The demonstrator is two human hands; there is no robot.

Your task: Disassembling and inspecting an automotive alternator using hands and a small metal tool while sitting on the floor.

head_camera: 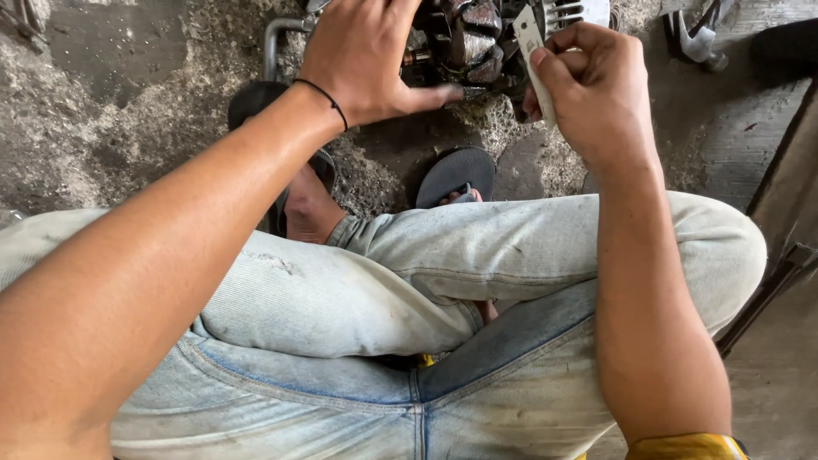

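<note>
Rotor (464,43) under spread left hand (362,55); right hand (596,94) pinches pale strip (532,60).
</note>
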